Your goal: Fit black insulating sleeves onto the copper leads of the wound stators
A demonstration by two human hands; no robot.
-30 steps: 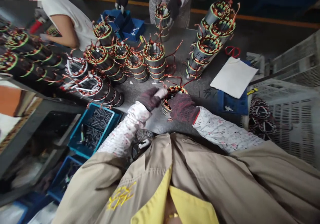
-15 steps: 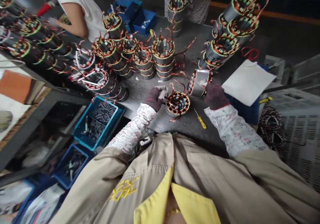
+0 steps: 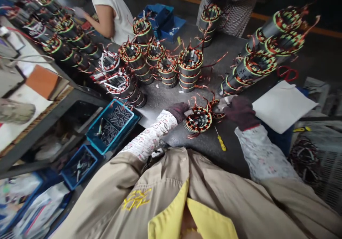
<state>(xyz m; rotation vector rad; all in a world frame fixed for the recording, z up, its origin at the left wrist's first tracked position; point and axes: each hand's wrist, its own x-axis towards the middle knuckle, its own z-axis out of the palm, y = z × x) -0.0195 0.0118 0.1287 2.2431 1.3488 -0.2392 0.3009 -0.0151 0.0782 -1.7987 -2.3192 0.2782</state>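
A ring-shaped motor stator [image 3: 198, 119] with orange-red windings and loose copper wires stands upright on the dark table in front of me. My left hand [image 3: 178, 112], in a dark glove with pale fingertips, is closed at its left rim. To the right, my right hand [image 3: 236, 111], gloved the same way, grips a second stator [image 3: 218, 115]. This one is tilted, touching or nearly touching the first; the glove hides part of it. A yellow-handled screwdriver [image 3: 221, 142] lies on the table just below the two stators.
Stacked stators [image 3: 190, 69] stand across the table's back, with taller stacks [image 3: 247, 69] on the right. Red scissors [image 3: 287, 74] and a white sheet [image 3: 284, 105] lie rightward. A blue bin [image 3: 110, 126] of small dark parts sits left. Two people work across the table.
My right hand has brought its stator down and tilted it against the upright one. My left hand stays at the upright stator's left rim. The whole view has shifted.
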